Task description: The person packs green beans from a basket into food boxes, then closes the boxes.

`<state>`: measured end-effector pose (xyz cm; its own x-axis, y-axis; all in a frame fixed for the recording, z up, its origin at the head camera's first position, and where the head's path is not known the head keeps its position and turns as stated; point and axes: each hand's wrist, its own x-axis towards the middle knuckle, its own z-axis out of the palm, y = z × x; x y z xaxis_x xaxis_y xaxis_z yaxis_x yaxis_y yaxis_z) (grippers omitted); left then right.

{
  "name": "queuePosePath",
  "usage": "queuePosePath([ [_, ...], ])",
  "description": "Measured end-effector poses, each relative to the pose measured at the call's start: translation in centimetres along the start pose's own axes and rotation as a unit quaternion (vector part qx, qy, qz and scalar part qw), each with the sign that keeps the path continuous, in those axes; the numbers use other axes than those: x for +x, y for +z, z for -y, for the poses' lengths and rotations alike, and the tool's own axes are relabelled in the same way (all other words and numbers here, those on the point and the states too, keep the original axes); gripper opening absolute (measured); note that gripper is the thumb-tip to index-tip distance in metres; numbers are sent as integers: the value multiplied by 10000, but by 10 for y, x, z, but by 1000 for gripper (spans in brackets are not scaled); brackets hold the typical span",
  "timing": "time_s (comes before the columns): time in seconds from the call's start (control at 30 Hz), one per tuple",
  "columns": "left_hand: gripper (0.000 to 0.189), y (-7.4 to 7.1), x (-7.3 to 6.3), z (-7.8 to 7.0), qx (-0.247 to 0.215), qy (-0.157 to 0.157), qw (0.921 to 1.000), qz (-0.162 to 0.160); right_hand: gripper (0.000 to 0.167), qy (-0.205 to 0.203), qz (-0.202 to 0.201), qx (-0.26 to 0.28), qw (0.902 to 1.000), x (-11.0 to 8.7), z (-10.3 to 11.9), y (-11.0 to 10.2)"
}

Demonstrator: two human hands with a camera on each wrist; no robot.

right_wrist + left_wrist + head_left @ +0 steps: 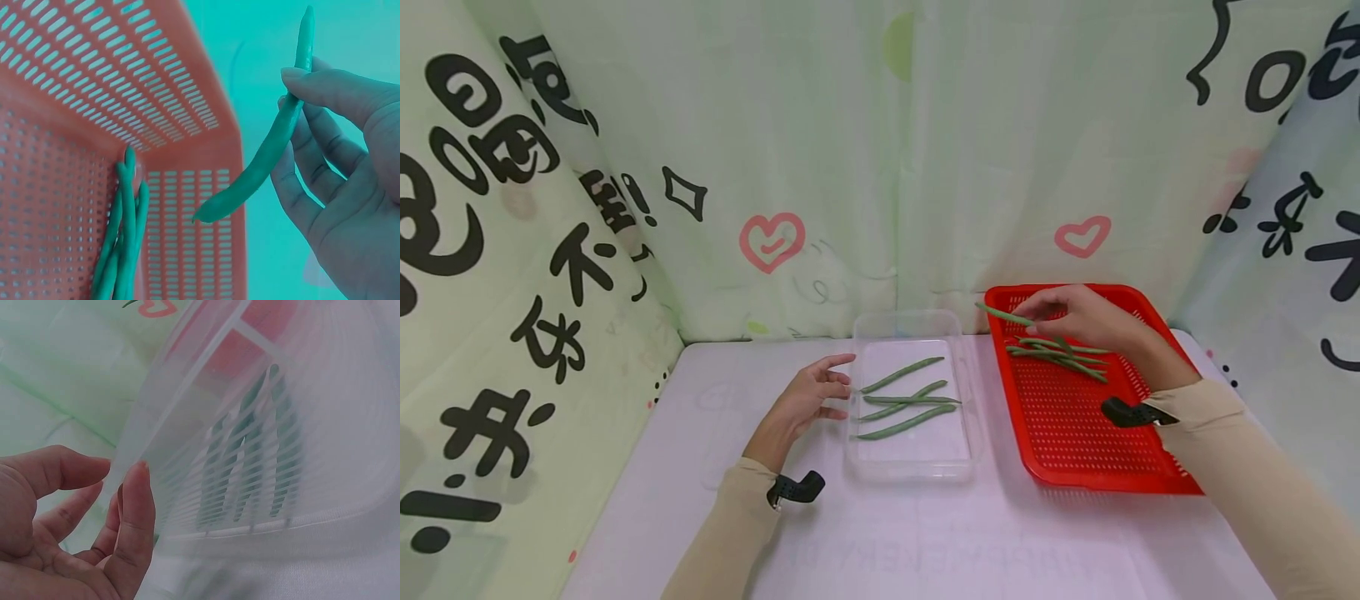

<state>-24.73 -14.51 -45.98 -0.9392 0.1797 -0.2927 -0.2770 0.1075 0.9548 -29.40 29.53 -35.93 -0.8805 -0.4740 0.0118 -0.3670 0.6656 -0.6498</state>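
Observation:
My right hand (pixel 1075 317) pinches one green bean (pixel 265 150) between thumb and fingertips, over the back of the red basket (pixel 1026 442). In the right wrist view the bean hangs slightly curved across the basket's corner. Below that hand a small pile of green beans (pixel 1060 354) lies in the basket. Several more green beans (pixel 910 421) are spread in the clear plastic container (pixel 917 471). Beside this container's left wall is my left hand (pixel 808 396), its fingers loosely bent and holding nothing. Whether its fingertips touch the wall, I cannot tell.
Both containers stand near the back of a table with a pale cover (pixel 880 550). The clear one is left of the red basket, with a narrow gap between. A printed curtain (pixel 850 150) rises behind the table and along both sides.

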Motion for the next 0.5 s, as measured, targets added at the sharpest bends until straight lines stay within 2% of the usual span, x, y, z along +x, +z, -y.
queuePosePath([
  [0.23,51,0,2,1,-18,16,10000,25,31,-66,90,60,9999,9,8,5],
  [0.5,52,-1,3,2,-44,52,10000,72,28,-259,291,516,9979,17,19,16],
])
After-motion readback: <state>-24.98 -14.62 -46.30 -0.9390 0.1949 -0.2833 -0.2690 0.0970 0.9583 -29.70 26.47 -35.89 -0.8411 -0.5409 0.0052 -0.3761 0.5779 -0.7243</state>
